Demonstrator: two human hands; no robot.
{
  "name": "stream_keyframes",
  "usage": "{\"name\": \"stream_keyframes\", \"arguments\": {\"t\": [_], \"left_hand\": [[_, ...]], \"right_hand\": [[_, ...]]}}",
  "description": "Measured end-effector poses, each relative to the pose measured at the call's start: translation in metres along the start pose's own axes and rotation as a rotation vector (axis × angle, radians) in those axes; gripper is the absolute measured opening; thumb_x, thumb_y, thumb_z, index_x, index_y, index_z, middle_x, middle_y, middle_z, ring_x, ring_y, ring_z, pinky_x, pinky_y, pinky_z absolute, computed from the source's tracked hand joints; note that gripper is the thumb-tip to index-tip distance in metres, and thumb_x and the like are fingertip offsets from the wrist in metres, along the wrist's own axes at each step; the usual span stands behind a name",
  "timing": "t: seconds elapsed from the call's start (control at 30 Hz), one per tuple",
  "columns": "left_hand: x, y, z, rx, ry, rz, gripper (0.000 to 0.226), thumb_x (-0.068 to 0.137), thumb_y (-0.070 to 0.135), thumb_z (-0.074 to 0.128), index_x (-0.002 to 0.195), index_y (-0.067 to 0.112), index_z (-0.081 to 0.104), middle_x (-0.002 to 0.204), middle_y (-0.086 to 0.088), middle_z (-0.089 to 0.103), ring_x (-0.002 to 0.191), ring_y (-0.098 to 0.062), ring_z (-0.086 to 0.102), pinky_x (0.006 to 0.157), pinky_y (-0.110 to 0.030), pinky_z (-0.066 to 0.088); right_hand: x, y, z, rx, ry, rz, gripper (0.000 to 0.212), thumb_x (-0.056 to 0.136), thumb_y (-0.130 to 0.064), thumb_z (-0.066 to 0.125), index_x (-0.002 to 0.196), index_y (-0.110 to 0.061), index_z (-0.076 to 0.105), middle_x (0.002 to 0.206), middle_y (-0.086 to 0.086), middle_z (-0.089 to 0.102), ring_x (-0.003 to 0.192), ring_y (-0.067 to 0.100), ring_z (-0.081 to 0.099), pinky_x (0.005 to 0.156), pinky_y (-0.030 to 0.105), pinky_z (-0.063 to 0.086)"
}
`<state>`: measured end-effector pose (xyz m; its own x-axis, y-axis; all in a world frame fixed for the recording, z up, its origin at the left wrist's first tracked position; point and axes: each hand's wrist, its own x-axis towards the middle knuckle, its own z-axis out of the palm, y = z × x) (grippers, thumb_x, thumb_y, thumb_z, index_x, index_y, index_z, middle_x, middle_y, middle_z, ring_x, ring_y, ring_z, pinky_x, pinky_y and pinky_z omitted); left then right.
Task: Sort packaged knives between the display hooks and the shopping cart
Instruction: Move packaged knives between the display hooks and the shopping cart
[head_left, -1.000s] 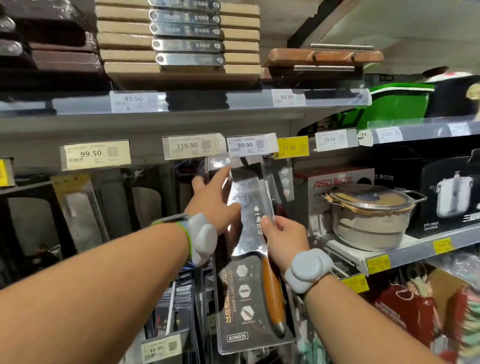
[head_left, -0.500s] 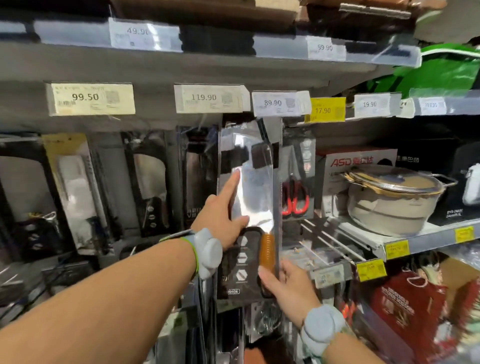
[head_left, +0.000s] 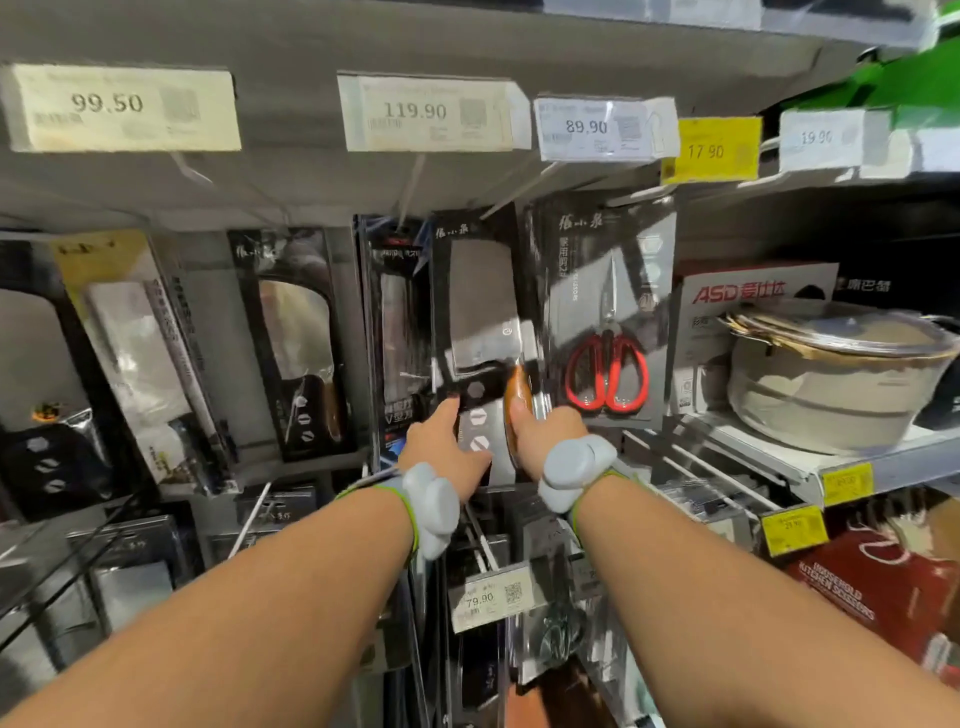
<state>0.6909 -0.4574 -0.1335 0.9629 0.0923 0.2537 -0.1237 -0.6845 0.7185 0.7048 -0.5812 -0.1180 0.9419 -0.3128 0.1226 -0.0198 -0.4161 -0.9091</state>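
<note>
A packaged cleaver with a brown wooden handle hangs upright on the display hook below the 89.90 price tag. My left hand presses its fingers against the lower left of the package. My right hand grips the lower right edge by the knife's handle. Other packaged knives hang on hooks to the left. The shopping cart is not in view.
Packaged red-handled scissors hang just right of the cleaver. A boxed pot stands on the shelf at right. Bare metal hooks jut out below the scissors. A 79.90 tag sticks out between my forearms, with more packages under it.
The cleaver package has moved away from me and back onto the hook row, now hanging flat. Both hands have slid down to its lower end. The view has tilted down.
</note>
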Motion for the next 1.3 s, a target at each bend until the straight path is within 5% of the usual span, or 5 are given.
{"name": "stream_keyframes", "arguments": {"t": [0.27,0.47,0.83,1.0,1.3], "left_hand": [[-0.006,-0.027,0.001,-0.008,-0.051,-0.03,0.075,0.086,0.024,0.067,0.152,0.027,0.03,0.149,0.001,0.043,0.133,-0.016,0.044,0.089,-0.012,0.027],[-0.034,-0.005,-0.036,-0.058,-0.004,0.016,0.06,0.089,0.03,0.065,0.144,0.023,0.044,0.143,0.002,0.05,0.129,-0.017,0.049,0.109,-0.028,0.037],[-0.199,0.07,-0.248,0.135,0.254,0.089,0.05,0.084,0.041,0.061,0.127,0.017,0.06,0.126,-0.005,0.064,0.115,-0.025,0.06,0.098,-0.034,0.046],[-0.298,0.074,-0.367,0.364,0.318,0.062,0.04,0.089,0.039,0.06,0.123,0.016,0.061,0.121,-0.005,0.065,0.111,-0.023,0.061,0.097,-0.037,0.048],[-0.493,-0.011,-0.534,0.665,0.336,-0.304,0.049,0.086,0.05,0.063,0.117,0.012,0.063,0.11,-0.005,0.066,0.096,-0.022,0.061,0.082,-0.03,0.047]], "right_hand": [[-0.002,0.033,0.021,-0.006,-0.054,0.027,0.066,0.093,-0.058,0.042,0.121,0.0,0.054,0.122,0.016,0.06,0.11,0.034,0.057,0.083,0.031,0.039],[-0.047,0.016,-0.013,0.011,-0.11,-0.128,0.048,0.101,-0.028,0.042,0.145,-0.008,0.038,0.143,0.009,0.048,0.131,0.023,0.045,0.093,0.018,0.032],[-0.237,-0.151,-0.054,0.107,-0.246,-0.513,0.047,0.097,-0.03,0.054,0.138,-0.009,0.047,0.101,0.006,0.059,0.099,0.018,0.056,0.077,0.016,0.033],[-0.343,-0.22,-0.038,0.188,-0.403,-0.684,0.042,0.091,-0.028,0.063,0.129,-0.011,0.055,0.111,0.004,0.065,0.091,0.015,0.059,0.079,0.022,0.043],[-0.569,-0.29,0.087,0.0,-0.911,-1.091,0.024,0.084,-0.026,0.069,0.102,-0.009,0.066,0.093,0.007,0.068,0.082,0.019,0.061,0.067,0.028,0.045]]}}
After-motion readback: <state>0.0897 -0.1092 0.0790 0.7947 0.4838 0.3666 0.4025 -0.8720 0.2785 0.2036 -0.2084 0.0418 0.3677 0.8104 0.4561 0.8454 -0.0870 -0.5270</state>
